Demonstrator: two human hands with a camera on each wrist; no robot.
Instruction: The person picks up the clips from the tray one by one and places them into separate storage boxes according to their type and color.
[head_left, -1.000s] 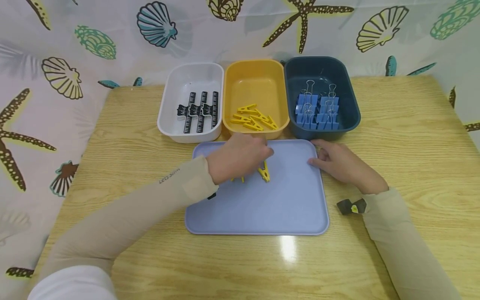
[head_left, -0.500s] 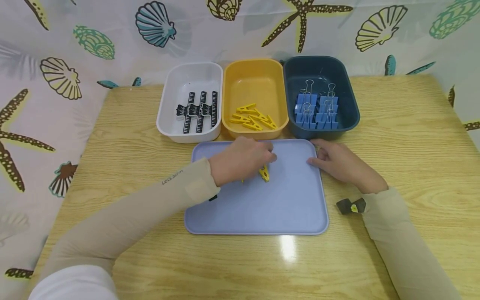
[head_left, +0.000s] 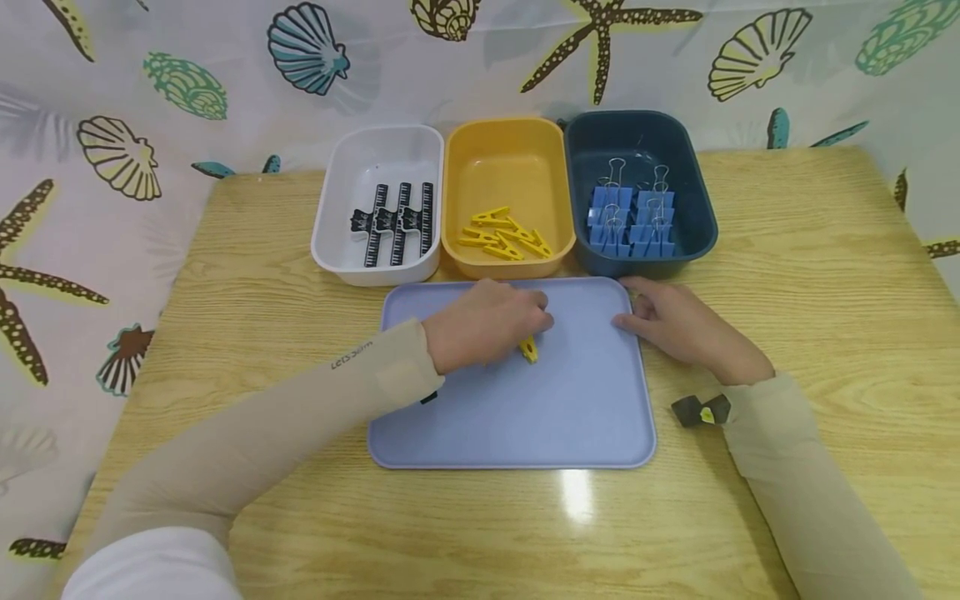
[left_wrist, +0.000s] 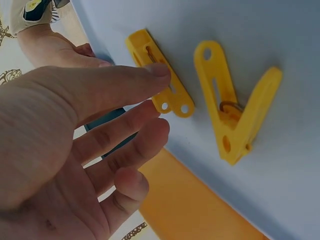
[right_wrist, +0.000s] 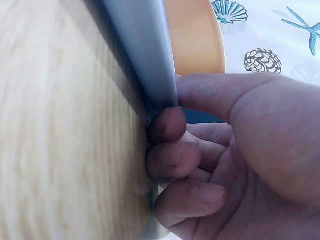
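Observation:
My left hand (head_left: 491, 323) reaches over the lavender tray (head_left: 570, 417). In the left wrist view its thumb and index finger pinch a yellow clothespin (left_wrist: 137, 45), the other fingers loosely bent. That clothespin's end shows beyond the hand in the head view. Beside it on the tray is a second yellow clothespin (left_wrist: 215, 85), which the hand hides in the head view. A small black object (head_left: 429, 397) peeks out from under the left wrist, mostly covered. At the tray's far right corner my right hand (head_left: 675, 325) grips the rim, thumb above and fingers curled against the outer edge.
Behind the tray stand three bins side by side: a white bin (head_left: 324, 242) with black-and-white clips, a yellow bin (head_left: 510, 137) with yellow clothespins, and a dark blue bin (head_left: 701, 225) with blue binder clips. A patterned cloth (head_left: 450, 75) hangs behind the wooden table (head_left: 810, 275).
My left hand has shifted slightly right and closer over the yellow clothespin, covering more of it. The right hand keeps its hold on the tray corner.

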